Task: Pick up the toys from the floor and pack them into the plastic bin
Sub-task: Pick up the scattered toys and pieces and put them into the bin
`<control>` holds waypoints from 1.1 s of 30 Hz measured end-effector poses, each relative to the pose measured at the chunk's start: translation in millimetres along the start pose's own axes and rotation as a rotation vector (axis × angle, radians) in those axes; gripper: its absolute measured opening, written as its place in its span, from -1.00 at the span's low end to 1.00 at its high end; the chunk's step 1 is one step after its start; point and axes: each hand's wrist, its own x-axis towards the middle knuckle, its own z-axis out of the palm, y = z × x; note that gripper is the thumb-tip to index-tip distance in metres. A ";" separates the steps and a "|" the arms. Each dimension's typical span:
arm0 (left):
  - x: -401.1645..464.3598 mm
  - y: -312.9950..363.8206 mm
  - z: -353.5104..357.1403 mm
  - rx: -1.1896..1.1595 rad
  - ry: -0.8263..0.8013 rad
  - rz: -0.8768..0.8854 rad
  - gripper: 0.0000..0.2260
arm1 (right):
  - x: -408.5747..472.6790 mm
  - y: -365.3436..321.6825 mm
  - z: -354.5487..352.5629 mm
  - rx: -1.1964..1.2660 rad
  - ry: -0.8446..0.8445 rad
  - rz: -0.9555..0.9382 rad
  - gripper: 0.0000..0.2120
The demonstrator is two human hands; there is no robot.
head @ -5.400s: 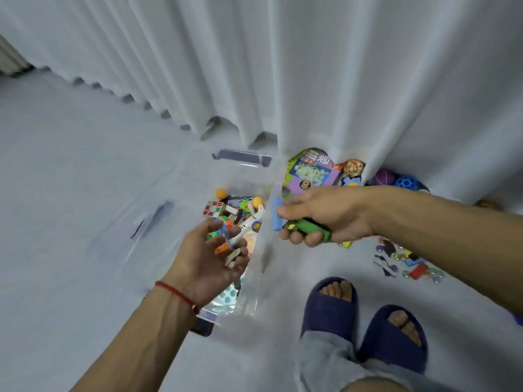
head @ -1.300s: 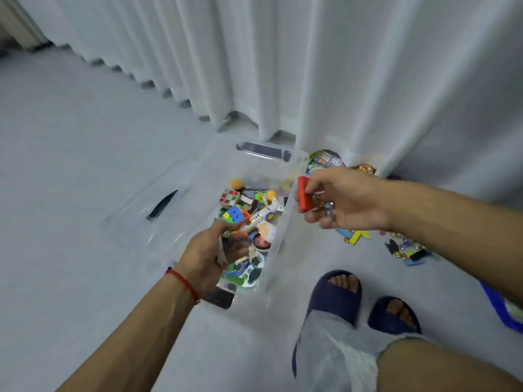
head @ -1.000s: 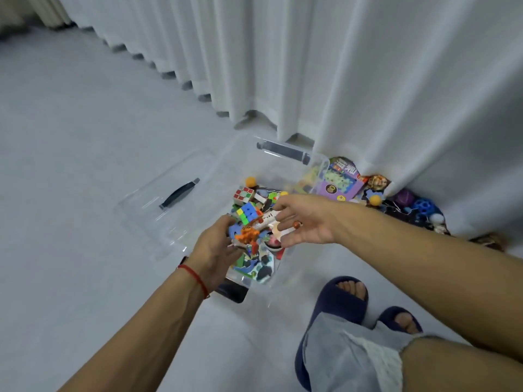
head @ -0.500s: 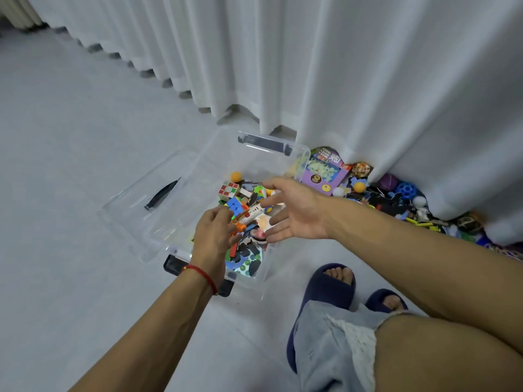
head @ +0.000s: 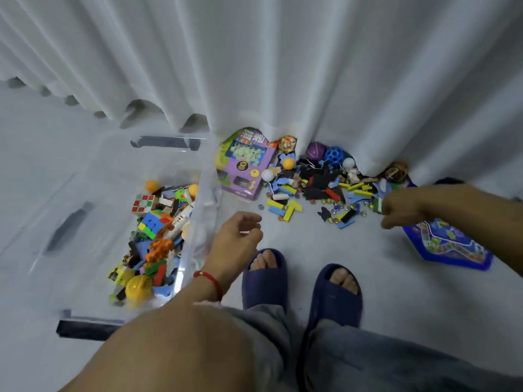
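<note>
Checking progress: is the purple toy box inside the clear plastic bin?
No, the purple toy box lies on the floor beside the clear plastic bin.

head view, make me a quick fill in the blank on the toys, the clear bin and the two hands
1. The clear plastic bin sits to the ____ of the purple cardboard toy box.
2. The red string bracelet is on the ____ wrist.
3. The right hand reaches beside the ____ hexagonal game board.
4. The round orange ball in the floor pile lies ____ the bin.

Missing words: left; left; blue; outside
</note>
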 end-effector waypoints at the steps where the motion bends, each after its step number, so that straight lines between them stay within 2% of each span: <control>1: 14.6 -3.1 11.7 0.053 -0.031 -0.005 -0.75 | 15.3 3.1 8.1 0.071 -0.005 -0.003 -0.63; 4: 60.4 -14.2 44.4 0.196 -0.083 -0.008 -0.76 | 68.5 -4.5 31.6 0.244 0.075 -0.018 -0.44; 7: 111.7 -19.1 70.4 0.362 -0.100 0.029 -0.72 | 119.0 -17.6 37.0 0.348 0.254 -0.096 -0.44; 12: 204.9 -8.1 99.3 0.558 0.015 0.265 -0.66 | 192.7 -10.2 -1.8 0.541 0.633 -0.039 -0.48; 14: 241.2 0.5 108.7 0.616 0.049 0.377 -0.65 | 221.8 0.0 -15.3 0.594 0.725 0.000 -0.49; 18: 317.1 10.1 115.9 0.817 0.089 0.614 -0.54 | 268.5 6.8 -14.4 0.543 0.739 -0.036 -0.28; 21: 365.4 11.6 118.7 0.944 0.061 0.742 -0.53 | 283.4 7.6 -7.1 0.553 0.872 -0.025 -0.37; 24: 395.4 11.3 118.0 1.042 0.017 0.898 -0.63 | 287.3 11.9 -13.7 0.545 0.934 0.009 -0.43; 29: 419.3 16.2 116.5 1.164 -0.002 0.954 -0.71 | 294.4 11.9 -23.9 0.574 0.958 -0.030 -0.46; 33: 420.1 17.4 108.6 1.127 0.018 0.941 -0.64 | 283.9 13.8 -25.3 0.645 1.017 -0.058 -0.51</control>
